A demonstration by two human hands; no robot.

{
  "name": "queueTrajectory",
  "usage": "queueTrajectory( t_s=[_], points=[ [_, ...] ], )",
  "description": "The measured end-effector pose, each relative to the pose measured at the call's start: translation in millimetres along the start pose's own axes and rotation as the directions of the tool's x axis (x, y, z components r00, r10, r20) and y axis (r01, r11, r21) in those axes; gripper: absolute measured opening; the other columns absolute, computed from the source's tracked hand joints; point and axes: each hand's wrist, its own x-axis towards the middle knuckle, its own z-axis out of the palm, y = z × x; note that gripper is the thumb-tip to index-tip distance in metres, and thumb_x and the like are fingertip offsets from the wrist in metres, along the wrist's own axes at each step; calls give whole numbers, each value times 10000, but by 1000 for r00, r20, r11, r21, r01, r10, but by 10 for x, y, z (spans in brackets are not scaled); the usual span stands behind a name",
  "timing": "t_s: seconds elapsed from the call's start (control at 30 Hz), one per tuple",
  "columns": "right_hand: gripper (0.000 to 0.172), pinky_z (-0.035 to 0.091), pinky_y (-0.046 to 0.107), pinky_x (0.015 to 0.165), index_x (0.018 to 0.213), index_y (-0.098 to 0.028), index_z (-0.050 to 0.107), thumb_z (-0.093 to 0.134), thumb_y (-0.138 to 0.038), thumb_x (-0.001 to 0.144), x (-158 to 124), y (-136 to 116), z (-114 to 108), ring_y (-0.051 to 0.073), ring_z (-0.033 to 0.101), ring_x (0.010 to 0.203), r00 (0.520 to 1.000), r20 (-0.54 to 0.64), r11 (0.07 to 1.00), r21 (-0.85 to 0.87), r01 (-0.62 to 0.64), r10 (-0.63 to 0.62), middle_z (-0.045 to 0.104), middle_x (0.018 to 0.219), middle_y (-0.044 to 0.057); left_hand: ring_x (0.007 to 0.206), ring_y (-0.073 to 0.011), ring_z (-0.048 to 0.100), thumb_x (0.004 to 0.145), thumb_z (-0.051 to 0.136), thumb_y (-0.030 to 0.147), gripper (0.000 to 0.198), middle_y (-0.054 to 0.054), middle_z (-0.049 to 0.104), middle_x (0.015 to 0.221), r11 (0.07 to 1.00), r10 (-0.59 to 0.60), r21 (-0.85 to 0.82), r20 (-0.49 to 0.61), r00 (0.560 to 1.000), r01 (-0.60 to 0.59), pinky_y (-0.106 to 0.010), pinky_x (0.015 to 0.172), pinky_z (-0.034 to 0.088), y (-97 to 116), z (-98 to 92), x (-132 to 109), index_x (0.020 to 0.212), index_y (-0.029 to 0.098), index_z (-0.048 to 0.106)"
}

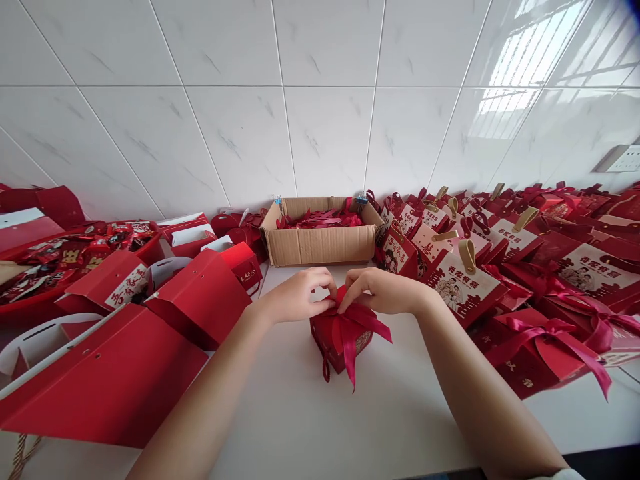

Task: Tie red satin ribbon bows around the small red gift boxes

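A small red gift box point(334, 345) stands on the white table point(320, 413) right in front of me, with a dark red ribbon point(356, 328) tied in a bow over its top. My left hand point(299, 293) pinches the ribbon at the box's top left. Over the top right, my right hand point(384, 291) pinches the same ribbon beside it. Both hands have their fingers curled and meet above the box. Two ribbon tails hang down the front of the box.
A cardboard carton point(320, 241) with red ribbons stands by the tiled wall. Several finished gift boxes point(520, 280) crowd the right side. Open red boxes point(150, 333) and a red tray of sweets point(60, 260) fill the left.
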Motion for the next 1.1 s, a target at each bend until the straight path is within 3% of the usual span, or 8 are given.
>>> queueTrajectory(
  t_s=[0.33,0.67,0.93,1.1],
  points=[
    [538,403,210,606,960,-288,735,388,46,720,-6,-6,-4,92,466,646,1000,-1,1000,12,10,-10,473,805,16,870,-176,569,842,482,349,228,-36,612,962,1000,-18,1,7,1000,18,-274,726,456,-37,-4,15,849,221,670],
    [512,403,218,634,962,-297,735,401,27,749,-4,-19,-10,96,471,673,1000,0,1000,30,-10,10,478,819,19,825,-147,543,903,344,282,240,-33,537,948,998,-39,-53,99,994,44,-257,730,447,49,21,20,852,196,561],
    [483,423,235,679,954,-289,737,400,5,773,-5,-4,-7,107,503,715,1000,-13,999,38,14,-13,506,847,26,1098,-178,442,892,307,231,211,-41,480,1104,997,-75,-17,206,976,81,-311,935,399,14,56,9,895,211,518],
    [489,417,222,648,959,-283,736,404,11,754,4,10,-4,101,498,702,1000,-10,999,46,24,-23,508,850,23,1142,-190,411,880,296,212,231,-48,482,1129,998,-61,16,123,991,59,-330,971,383,-5,97,29,881,207,527]
  ],
)
